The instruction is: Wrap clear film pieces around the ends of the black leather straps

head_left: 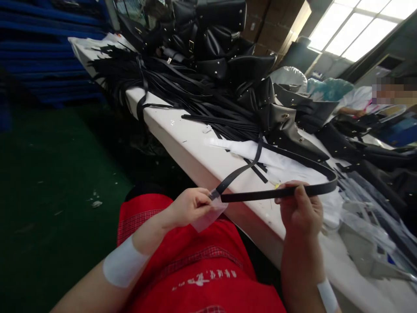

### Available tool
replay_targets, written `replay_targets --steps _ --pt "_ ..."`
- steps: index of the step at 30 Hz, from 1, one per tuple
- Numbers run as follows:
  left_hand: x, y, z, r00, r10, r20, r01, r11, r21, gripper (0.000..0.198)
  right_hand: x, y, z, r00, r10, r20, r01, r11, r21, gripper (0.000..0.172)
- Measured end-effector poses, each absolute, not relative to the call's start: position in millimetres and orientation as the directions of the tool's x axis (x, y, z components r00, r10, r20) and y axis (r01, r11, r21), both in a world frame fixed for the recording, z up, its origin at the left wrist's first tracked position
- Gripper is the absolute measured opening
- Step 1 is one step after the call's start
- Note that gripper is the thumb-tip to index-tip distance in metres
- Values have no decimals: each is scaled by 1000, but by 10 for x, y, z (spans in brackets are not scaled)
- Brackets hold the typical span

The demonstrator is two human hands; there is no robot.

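A long black strap (252, 196) is bent into a wide loop above the edge of the white table. My left hand (192, 205) pinches one end of it, together with a small translucent whitish sheet (210, 215) that hangs below the fingers. The strap's other free end lies close to those fingertips. Farther right, my right hand (301, 208) is closed on the strap, thumb on the near face and fingers behind. From there the strap curves round and back over white wrapping material (286, 164) on the table.
Many black straps (195, 93) lie bundled along the white table (172, 134). Black bags (221, 17) are piled behind them. At right sit a grey-white device (365, 243) and clear plastic. Another person's hand (358, 114) shows far right. Blue racks (48, 52) stand at left.
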State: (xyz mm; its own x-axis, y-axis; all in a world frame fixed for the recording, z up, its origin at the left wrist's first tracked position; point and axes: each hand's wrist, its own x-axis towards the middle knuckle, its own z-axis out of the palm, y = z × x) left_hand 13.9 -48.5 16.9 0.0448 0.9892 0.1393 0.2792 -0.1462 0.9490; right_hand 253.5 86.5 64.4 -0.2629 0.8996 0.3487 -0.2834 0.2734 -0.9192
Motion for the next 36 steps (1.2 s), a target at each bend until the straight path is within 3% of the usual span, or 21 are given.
replay_targets --steps 10,17,21,25,28,31,34,36 --pt "48 -487 145 73 989 131 300 -147 943 19 2526 892 577 -367 877 311 -248 230 -941 17" --pt "146 -423 74 19 988 153 231 -153 961 25 2358 856 403 -522 852 41 19 60 -998 26" --pt "290 -349 16 -184 959 217 319 -151 936 37 1998 661 206 -575 815 -74 124 -3 -992 34" --pt "352 -372 -97 -317 919 232 519 -37 854 39 1779 653 26 -594 794 -131 65 -115 -991 32" --pt "358 -420 -167 -369 904 214 556 31 830 37 1707 700 -24 -672 704 -230 -105 -398 -911 38" --pt "351 -435 -180 -396 905 157 436 35 899 30 1605 666 -25 -729 638 -247 -245 -580 -777 38" --pt "334 -422 -165 -311 951 -2 188 63 980 60 1468 608 -21 -672 720 -176 -342 -512 -788 29" --pt "315 -421 -172 -152 977 -151 -2 152 988 58 1391 617 -5 -667 738 -100 -341 -422 -840 38"
